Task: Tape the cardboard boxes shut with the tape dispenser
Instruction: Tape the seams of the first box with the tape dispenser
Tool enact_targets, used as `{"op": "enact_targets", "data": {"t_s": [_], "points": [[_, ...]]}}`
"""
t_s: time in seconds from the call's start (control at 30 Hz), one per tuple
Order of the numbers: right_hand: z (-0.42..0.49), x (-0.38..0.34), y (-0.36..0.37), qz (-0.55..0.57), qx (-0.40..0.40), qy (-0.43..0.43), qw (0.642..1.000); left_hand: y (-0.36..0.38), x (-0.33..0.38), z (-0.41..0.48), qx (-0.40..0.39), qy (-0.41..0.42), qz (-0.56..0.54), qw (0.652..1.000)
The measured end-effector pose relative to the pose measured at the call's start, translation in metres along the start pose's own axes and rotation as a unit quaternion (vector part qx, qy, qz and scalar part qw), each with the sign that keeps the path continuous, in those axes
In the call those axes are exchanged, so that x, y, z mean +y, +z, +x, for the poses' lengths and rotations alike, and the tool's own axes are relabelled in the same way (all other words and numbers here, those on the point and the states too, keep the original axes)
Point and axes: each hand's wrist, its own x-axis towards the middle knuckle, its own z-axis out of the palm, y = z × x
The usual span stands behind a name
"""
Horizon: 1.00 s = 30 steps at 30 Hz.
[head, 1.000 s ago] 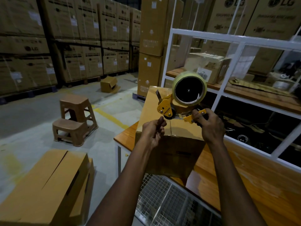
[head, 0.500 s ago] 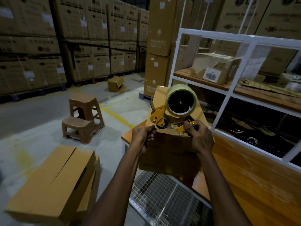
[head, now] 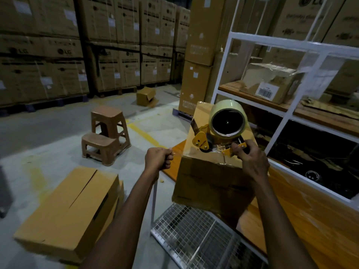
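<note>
Warehouse: palletised stacks of cartons (head: 120, 61) fill the far wall behind the brown stools (head: 105, 136), concrete floor w/ yellow line (head: 143, 135) right of them.

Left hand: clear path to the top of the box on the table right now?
Probably yes. The left hand is a closed fist in the air just left of the box, nothing between them. The tape dispenser and right hand occupy the top's right side.

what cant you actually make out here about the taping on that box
Head view, the only one:
- Seam on the box top: covered by the tape dispenser and glare.
- Dispenser handle: wrapped by the right hand.
- Left hand: fisted beside the box; any tape in it unseen.
- Box contents: flaps closed.
</note>
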Motion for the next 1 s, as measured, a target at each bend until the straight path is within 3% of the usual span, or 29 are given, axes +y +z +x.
{"op": "enact_targets", "data": {"t_s": [0.57,0.77,1.0], "points": [[0.008,0.016,-0.002,-0.097,-0.006,-0.047,0.994,0.005,-0.034,0.026,-0.063,-0.020,0.027,0.997],[0.014,0.023,0.000,-0.144,-0.036,-0.066,0.987,0.004,-0.038,0.030,-0.081,0.048,0.158,0.983],[0.011,0.018,-0.001,-0.143,-0.035,-0.077,0.986,0.003,-0.042,0.030,-0.081,0.104,0.343,0.930]]}}
